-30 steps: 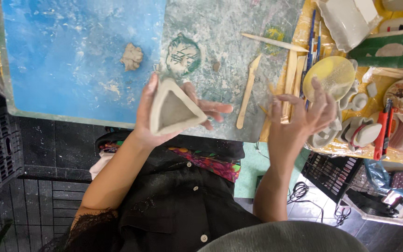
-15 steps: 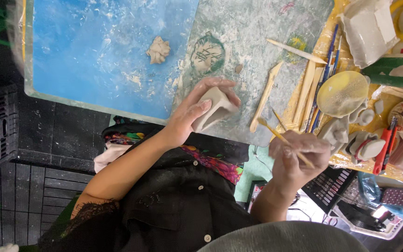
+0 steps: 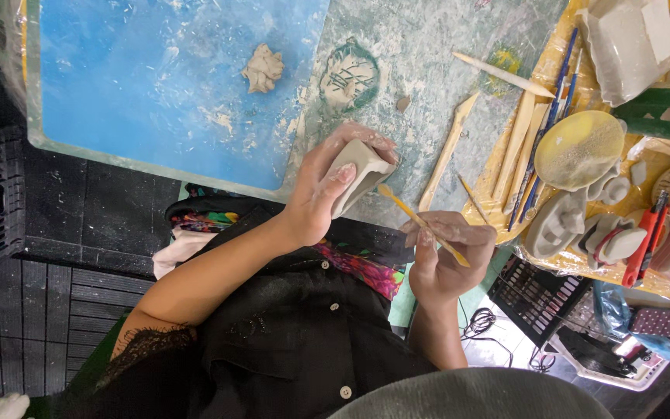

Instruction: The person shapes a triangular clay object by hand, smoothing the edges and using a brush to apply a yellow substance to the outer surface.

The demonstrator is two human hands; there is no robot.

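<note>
One head-worn camera looks steeply down, close over the blue-topped table [image 3: 157, 93] edge.

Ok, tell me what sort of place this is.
Likely a pottery or ceramics workbench: the left hand holds a clay piece, the right hand a yellow-handled tool, with wooden modelling tools and a clay lump nearby.

Both hands raised — left hand [image 3: 327, 186] cupped closed, right hand [image 3: 447, 256] pinched shut

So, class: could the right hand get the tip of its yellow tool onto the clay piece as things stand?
Probably yes: the right hand holds the yellow tool with its tip beside the clay piece in the left hand, with nothing between.
</note>
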